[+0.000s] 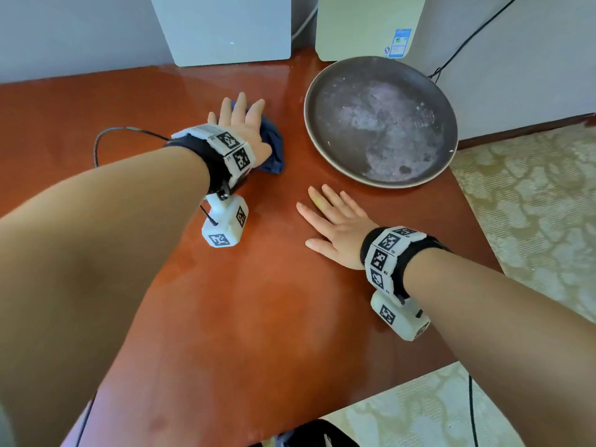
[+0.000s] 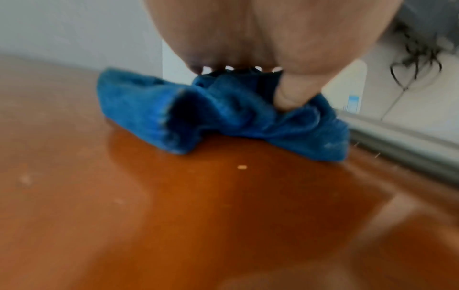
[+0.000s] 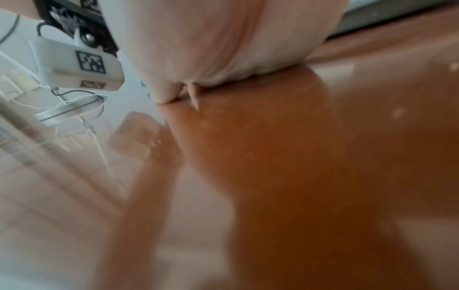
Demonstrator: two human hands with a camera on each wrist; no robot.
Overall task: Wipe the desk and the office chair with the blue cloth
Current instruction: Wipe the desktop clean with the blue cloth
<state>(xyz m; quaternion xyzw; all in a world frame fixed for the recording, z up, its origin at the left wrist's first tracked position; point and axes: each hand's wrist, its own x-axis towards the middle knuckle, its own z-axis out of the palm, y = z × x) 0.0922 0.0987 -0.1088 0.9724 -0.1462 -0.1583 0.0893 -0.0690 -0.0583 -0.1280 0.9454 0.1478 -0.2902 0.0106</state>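
A crumpled blue cloth (image 1: 274, 151) lies on the glossy reddish-brown desk (image 1: 258, 301), toward the back middle. My left hand (image 1: 240, 124) lies flat on top of it with fingers straight, pressing it down. In the left wrist view the cloth (image 2: 223, 117) bunches under the palm and the thumb (image 2: 290, 96) digs into a fold. My right hand (image 1: 335, 221) rests palm-down on the bare desk, fingers spread, nearer to me and right of the cloth. The right wrist view shows that palm (image 3: 223, 39) flat on the desk (image 3: 298, 157). No office chair is clearly in view.
A large round dark pan (image 1: 380, 121) sits at the back right, close to the cloth. Two white box-shaped units (image 1: 225, 27) (image 1: 364, 24) stand against the wall. A thin cable (image 1: 109, 133) loops at the left. The desk's right edge (image 1: 477, 227) drops to patterned carpet.
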